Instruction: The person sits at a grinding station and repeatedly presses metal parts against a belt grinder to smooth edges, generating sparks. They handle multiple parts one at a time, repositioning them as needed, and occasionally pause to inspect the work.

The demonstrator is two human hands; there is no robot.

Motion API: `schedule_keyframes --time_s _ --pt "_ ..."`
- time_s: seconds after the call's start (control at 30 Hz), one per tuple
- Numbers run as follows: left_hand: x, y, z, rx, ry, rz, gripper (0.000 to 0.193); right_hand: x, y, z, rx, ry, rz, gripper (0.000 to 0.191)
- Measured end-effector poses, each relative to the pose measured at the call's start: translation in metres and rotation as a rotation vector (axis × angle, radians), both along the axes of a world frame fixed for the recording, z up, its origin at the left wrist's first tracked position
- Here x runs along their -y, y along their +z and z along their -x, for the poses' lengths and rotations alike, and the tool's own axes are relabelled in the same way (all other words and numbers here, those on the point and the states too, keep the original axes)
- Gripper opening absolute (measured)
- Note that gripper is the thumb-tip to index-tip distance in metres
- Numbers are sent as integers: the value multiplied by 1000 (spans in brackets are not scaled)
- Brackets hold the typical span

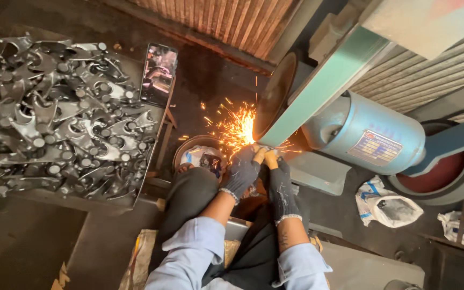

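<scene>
Shiny bare-metal castings, dark knitted cloth gloves, glossy blue painted motor housing

Probably a metal workshop: belt grinder, sparks, heaped metal parts

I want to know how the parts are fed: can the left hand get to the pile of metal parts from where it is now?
Probably not right away: the left hand presses a piece against the belt together with the right hand. The pile of metal parts lies well aside, nothing between.
</scene>
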State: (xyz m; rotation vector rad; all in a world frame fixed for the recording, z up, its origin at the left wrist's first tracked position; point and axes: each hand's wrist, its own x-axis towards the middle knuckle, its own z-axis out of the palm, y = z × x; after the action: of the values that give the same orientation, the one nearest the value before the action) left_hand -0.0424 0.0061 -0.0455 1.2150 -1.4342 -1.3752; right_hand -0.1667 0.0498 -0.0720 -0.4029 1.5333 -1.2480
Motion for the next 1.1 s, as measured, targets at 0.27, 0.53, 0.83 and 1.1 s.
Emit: schedule_keyframes --time_s 0.27,0.53,0.83,1.1 --pt "2 -3 8 195 -33 -126 33 -4 -1 3 104 -96 105 27" --pt "8 1 0 203 -153 -23 35 -13 -1 -2 192 -166 82 33" --pt "0 47 -44 49 -487 87 32 -64 42 -16 -144 31 237 40" --pt "7 18 -24 -130 -181 50 30 -9 29 -14 -12 92 191 37"
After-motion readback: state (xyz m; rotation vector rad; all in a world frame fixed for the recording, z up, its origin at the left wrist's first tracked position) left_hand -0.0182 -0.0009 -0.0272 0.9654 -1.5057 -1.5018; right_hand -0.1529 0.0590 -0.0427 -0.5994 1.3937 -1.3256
